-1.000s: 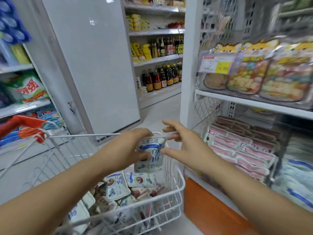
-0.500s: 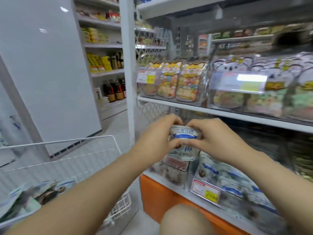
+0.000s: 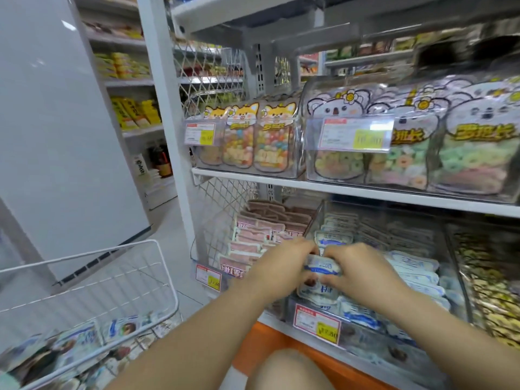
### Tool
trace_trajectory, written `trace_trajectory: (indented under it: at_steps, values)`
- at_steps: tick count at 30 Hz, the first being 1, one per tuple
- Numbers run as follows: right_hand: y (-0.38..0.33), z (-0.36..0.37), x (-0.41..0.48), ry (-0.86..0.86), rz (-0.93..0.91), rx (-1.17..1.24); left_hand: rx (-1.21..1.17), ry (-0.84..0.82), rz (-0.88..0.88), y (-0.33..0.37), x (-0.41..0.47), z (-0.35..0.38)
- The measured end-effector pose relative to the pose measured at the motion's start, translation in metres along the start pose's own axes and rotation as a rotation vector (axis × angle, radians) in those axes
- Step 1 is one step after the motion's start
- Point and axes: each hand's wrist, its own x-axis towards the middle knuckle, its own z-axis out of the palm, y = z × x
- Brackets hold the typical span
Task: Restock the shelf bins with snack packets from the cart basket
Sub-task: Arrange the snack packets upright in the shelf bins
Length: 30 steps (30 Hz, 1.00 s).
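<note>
A white and blue snack packet (image 3: 320, 270) is held between both hands over a clear shelf bin (image 3: 309, 308) on the lower shelf. My left hand (image 3: 281, 266) grips its left side and my right hand (image 3: 357, 270) grips its right side. The bin holds several matching white and blue packets (image 3: 413, 266). At the lower left stands the white wire cart basket (image 3: 166, 280), with more of these packets (image 3: 121, 329) lying in its bottom.
A bin of pink packets (image 3: 261, 235) sits left of the target bin; a bin of gold packets (image 3: 489, 277) sits to its right. The upper shelf (image 3: 281, 180) carries clear bins of candy bags. A white pillar (image 3: 166, 108) and a grey panel (image 3: 56, 136) stand at left. My knee (image 3: 289, 370) is below.
Both hands carried the packet from the cart basket to the right and lowered it into the white and blue bin. My view swung right toward the shelf.
</note>
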Motion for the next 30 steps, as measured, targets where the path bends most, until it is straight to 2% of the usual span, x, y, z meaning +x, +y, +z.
trace_trajectory:
  at_steps: [6,9,13,18,23,30]
  values:
    - [-0.004,0.027,0.004,-0.142,0.026,-0.239,0.405,-0.075,0.106,-0.006,-0.001,0.034]
    - [-0.007,0.031,0.009,-0.173,0.031,-0.289,0.516,-0.079,0.118,-0.008,0.0,0.041]
    - [-0.005,0.019,0.009,-0.163,0.046,-0.271,0.487,-0.039,0.13,-0.01,-0.002,0.038]
    - [-0.025,-0.009,0.014,-0.01,-0.037,-0.151,0.365,0.165,0.154,-0.029,-0.024,-0.002]
    - [-0.094,-0.017,0.037,0.05,-0.227,0.06,0.221,0.183,-0.03,-0.075,-0.082,-0.067]
    - [-0.217,0.011,0.075,-0.086,-0.504,0.165,0.236,0.143,-0.401,-0.167,-0.209,-0.128]
